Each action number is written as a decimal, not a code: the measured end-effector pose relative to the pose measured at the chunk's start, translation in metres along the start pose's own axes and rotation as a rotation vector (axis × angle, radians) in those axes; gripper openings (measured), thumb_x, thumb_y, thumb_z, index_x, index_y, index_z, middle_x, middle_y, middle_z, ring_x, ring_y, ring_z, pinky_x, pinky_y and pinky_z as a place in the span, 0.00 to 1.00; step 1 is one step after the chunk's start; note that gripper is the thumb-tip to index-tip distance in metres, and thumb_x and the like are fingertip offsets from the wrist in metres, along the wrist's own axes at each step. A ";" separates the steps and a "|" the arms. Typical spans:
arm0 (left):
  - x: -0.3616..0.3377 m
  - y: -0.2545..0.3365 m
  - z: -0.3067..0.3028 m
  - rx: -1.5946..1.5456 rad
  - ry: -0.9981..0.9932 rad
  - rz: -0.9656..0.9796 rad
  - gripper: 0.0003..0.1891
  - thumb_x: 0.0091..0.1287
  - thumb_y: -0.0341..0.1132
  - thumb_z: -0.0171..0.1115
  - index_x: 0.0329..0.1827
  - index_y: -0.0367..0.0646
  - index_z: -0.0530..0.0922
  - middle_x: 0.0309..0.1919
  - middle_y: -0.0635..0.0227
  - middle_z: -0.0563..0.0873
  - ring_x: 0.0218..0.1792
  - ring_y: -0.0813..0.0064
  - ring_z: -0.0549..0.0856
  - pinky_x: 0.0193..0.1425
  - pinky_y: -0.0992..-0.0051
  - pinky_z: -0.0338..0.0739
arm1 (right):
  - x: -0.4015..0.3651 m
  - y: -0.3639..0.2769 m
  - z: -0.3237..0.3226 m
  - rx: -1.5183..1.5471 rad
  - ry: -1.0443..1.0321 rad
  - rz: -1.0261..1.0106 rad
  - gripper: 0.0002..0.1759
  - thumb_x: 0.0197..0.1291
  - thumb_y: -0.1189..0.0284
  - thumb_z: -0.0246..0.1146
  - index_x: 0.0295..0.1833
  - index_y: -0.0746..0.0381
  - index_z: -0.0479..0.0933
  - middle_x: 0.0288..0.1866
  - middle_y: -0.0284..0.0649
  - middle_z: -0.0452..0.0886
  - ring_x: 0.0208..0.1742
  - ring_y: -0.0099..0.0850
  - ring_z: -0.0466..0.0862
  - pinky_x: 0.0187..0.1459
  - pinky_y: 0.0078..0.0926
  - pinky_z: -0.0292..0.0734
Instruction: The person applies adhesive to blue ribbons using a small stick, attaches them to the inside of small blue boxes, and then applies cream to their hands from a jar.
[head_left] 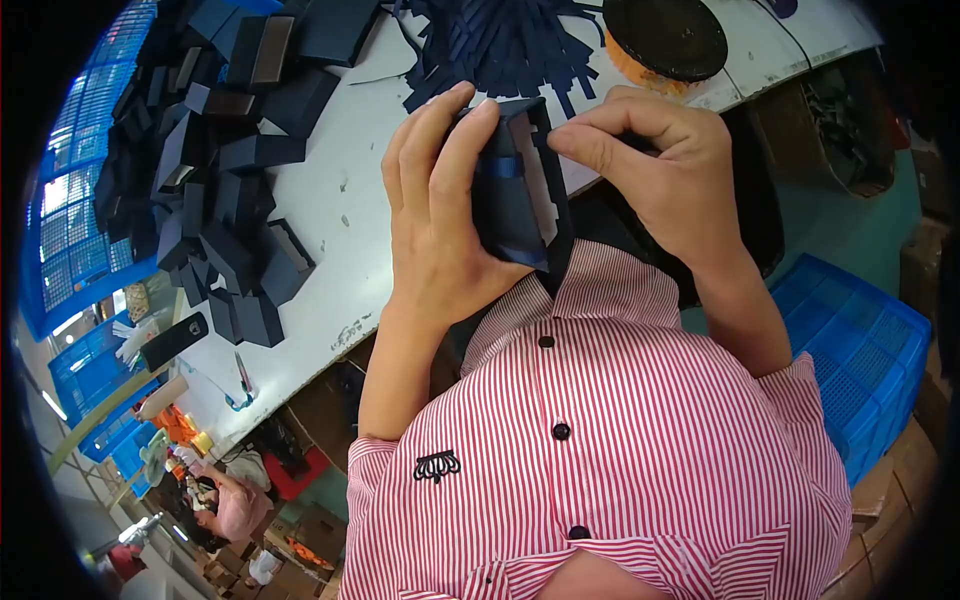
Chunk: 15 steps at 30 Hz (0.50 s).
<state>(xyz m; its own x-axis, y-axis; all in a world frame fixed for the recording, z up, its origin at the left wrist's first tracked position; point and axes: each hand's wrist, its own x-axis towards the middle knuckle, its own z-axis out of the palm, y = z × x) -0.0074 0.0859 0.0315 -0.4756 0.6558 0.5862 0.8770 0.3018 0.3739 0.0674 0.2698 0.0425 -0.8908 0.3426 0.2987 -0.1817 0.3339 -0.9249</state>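
My left hand (pixel 435 205) is wrapped around a dark navy box (pixel 507 222), with the fingers over its far end and the thumb near its lower edge. A blue ribbon band (pixel 503 166) runs across the box, and its right side shows a pale inner edge with notches. My right hand (pixel 668 165) is closed in a pinch at the box's upper right edge. Whatever lies between those fingertips is too small or hidden to make out. Beyond the box, a heap of dark blue ribbon strips (pixel 500 45) lies on the white table (pixel 345 215).
Many dark boxes (pixel 235 210) are piled at the table's left, beside a blue crate (pixel 75 190). A round tub with a black lid (pixel 668 38) stands at the far right. Scissors (pixel 243 375) lie lower left. A blue crate (pixel 855 350) is right of me. Another person (pixel 240 510) sits farther off.
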 end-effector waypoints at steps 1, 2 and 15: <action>0.000 0.000 0.000 0.002 -0.004 -0.001 0.56 0.40 0.45 0.85 0.74 0.40 0.63 0.70 0.53 0.71 0.68 0.53 0.71 0.69 0.61 0.67 | 0.000 0.000 0.000 -0.007 -0.001 0.006 0.08 0.56 0.72 0.75 0.35 0.67 0.87 0.28 0.38 0.87 0.27 0.22 0.83 0.30 0.17 0.75; 0.000 0.000 0.000 0.004 -0.008 -0.001 0.56 0.40 0.45 0.85 0.74 0.40 0.63 0.70 0.53 0.71 0.68 0.52 0.71 0.69 0.60 0.68 | 0.000 0.001 0.000 -0.014 -0.003 0.013 0.08 0.56 0.72 0.75 0.35 0.67 0.87 0.28 0.38 0.87 0.27 0.22 0.83 0.30 0.17 0.75; 0.001 0.001 0.001 -0.062 -0.016 -0.062 0.51 0.36 0.34 0.81 0.72 0.50 0.69 0.68 0.57 0.71 0.68 0.48 0.70 0.70 0.53 0.67 | 0.005 0.004 0.005 -0.030 -0.006 0.084 0.09 0.54 0.72 0.75 0.34 0.68 0.86 0.26 0.37 0.86 0.27 0.20 0.82 0.29 0.16 0.72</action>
<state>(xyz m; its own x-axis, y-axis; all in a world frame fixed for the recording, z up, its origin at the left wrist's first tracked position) -0.0071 0.0875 0.0316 -0.5274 0.6483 0.5491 0.8397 0.2993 0.4532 0.0606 0.2688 0.0389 -0.9047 0.3655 0.2190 -0.0937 0.3308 -0.9391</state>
